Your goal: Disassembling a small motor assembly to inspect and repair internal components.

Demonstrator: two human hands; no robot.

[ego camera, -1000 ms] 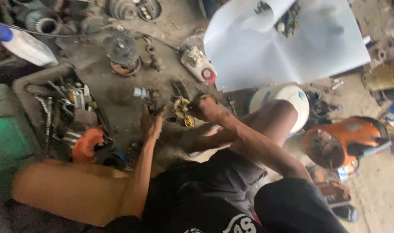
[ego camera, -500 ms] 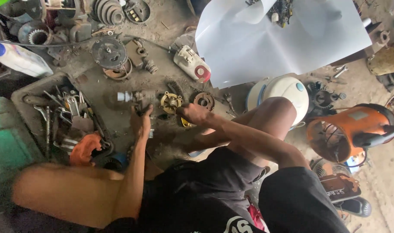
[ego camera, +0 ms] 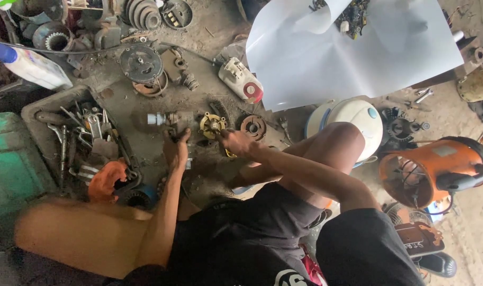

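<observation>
— Where the left hand [ego camera: 176,150] is placed, what is gripped?
— A grey cylindrical motor part [ego camera: 170,119] is clasped at its near end, on the oily work surface [ego camera: 209,175]. The fingers are closed round it.
— And the right hand [ego camera: 236,142]?
— It is held narrow, pinched at the brass-coloured disc [ego camera: 212,125]; what is pinched cannot be told.
— Axis of the part?
— It is laid flat, long axis left to right, its bright metal end pointed left, the disc just beside its right end. A rust-brown pulley [ego camera: 253,126] is seen near, further right.
— Containers?
— A dark tray [ego camera: 40,106] is noted to the left, filled with spanners and loose tools [ego camera: 85,137]. An orange fan housing [ego camera: 437,169] is lying on its side well to the right; a white sheet [ego camera: 352,53] is spread beyond.
</observation>
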